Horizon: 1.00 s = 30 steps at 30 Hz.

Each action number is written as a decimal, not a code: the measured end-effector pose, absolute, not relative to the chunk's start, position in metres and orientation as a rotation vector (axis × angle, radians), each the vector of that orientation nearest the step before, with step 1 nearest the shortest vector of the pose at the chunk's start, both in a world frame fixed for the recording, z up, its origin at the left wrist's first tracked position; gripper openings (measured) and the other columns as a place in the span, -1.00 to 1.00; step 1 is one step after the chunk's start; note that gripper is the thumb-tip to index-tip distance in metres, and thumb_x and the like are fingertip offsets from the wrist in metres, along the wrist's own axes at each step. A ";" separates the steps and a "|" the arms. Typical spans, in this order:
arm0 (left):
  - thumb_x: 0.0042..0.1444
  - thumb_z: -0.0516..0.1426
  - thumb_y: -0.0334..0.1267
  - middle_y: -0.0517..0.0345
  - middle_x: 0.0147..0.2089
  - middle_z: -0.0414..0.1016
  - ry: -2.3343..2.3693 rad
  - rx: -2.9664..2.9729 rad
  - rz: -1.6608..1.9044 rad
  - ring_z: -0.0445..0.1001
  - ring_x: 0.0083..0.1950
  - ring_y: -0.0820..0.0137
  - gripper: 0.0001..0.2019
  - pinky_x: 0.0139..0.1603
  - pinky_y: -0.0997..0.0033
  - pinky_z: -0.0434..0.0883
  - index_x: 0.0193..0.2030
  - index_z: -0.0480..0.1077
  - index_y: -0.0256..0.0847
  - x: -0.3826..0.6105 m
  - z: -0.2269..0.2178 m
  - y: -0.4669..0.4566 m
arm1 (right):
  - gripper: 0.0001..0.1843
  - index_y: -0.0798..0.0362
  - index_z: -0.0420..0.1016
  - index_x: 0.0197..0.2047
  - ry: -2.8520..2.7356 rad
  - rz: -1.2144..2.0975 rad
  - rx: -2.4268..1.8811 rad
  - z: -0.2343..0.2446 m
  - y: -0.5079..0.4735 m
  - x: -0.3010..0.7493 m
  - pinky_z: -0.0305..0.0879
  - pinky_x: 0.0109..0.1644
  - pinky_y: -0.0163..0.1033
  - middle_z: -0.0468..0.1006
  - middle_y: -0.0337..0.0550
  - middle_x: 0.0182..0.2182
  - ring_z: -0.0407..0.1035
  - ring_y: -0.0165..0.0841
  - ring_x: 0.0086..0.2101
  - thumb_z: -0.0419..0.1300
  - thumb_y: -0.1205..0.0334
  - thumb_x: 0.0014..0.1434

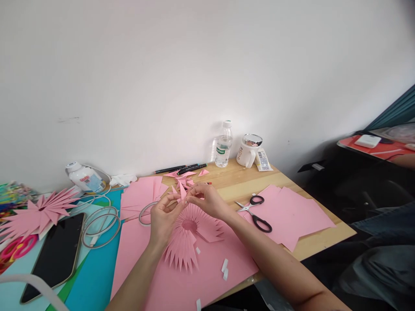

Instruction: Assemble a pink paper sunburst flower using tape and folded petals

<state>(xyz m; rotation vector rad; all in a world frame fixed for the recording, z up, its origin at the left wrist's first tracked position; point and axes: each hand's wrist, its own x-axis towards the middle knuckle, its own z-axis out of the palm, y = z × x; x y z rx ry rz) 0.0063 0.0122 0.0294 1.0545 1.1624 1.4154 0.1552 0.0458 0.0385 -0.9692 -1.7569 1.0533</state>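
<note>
My left hand and my right hand meet above a pink spiky paper flower that lies on a large pink sheet. Both pinch one small folded pink paper petal between their fingertips, just above the flower's far rim. The flower has a round hole at its middle and pointed folds fanning out toward me. Small white tape bits lie on the sheet near my right forearm.
Black-handled scissors rest on more pink sheets at right. A water bottle, a white mug and pens stand by the wall. At left lie a phone, a coiled white cable, another pink flower and a glue bottle.
</note>
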 end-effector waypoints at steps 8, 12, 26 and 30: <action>-0.20 0.33 -0.23 0.19 -0.39 0.50 1.239 1.085 1.424 0.51 -0.37 0.41 -0.74 -0.25 0.43 0.43 -0.34 0.45 -0.24 0.004 0.027 0.012 | -0.74 0.08 0.43 -0.50 -1.764 1.057 -0.945 0.041 0.044 0.154 0.36 -0.17 -0.19 0.45 -0.17 -0.42 0.36 -0.36 -0.35 0.28 0.05 -0.01; -0.20 0.34 -0.21 0.13 -0.32 0.53 1.210 1.058 1.425 0.53 -0.30 0.37 -0.71 -0.21 0.41 0.45 -0.31 0.47 -0.26 0.004 0.028 0.012 | -0.70 0.09 0.33 -0.53 -1.717 1.085 -0.925 0.040 0.043 0.155 0.37 -0.18 -0.19 0.44 -0.21 -0.44 0.36 -0.40 -0.39 0.34 0.10 -0.09; -0.30 0.38 -0.31 0.19 -0.38 0.50 0.966 0.720 1.451 0.54 -0.28 0.35 -0.70 -0.02 0.10 0.47 -0.36 0.49 -0.29 0.002 0.037 0.015 | -0.76 0.09 0.46 -0.40 -1.639 1.238 -0.879 0.038 0.052 0.160 0.34 -0.20 -0.22 0.53 -0.16 -0.39 0.42 -0.34 -0.31 0.24 0.07 0.06; -0.29 0.38 -0.31 0.19 -0.35 0.48 0.983 0.725 1.468 0.49 -0.27 0.40 -0.71 -0.05 0.15 0.49 -0.35 0.50 -0.28 0.002 0.036 0.016 | -0.75 0.08 0.51 -0.41 -1.751 1.203 -0.823 0.037 0.051 0.160 0.33 -0.17 -0.22 0.51 -0.14 -0.34 0.39 -0.34 -0.28 0.23 0.05 0.07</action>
